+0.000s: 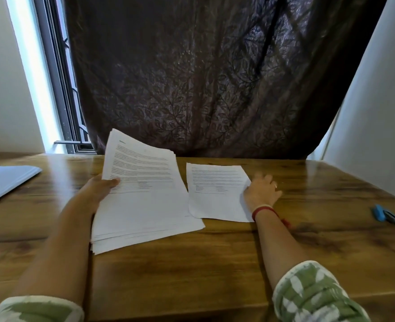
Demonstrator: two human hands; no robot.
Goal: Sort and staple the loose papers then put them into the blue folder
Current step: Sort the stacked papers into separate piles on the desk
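Head view of a wooden table (215,263), read from left to right. At the far left edge lies the blue folder (6,182), closed and flat, well apart from the papers. Behind it are a window (61,89) and a dark leaf-patterned curtain (191,77).

The left hand (99,189) grips the stack of loose papers (145,205) at its left edge. The thumb is curled over the top sheet and the fingers are hidden beneath. The stack is tilted, with its far end raised in front of the curtain and its near corner low over the table. The sheets are slightly fanned at the near edge.

Just right of the stack, a single sheet (215,191) lies flat on the table, printed side up. Its lower left corner is tucked under the stack's right edge.

The right hand (261,191) rests palm down at the right edge of this sheet, fingers relaxed and extended, grasping nothing. It wears a ring, and a red thread bracelet (263,210) circles the wrist.

A blue stapler (388,214) lies on the table near the right edge, well apart from the right hand. Both forearms emerge from green-and-white patterned sleeves (312,296).
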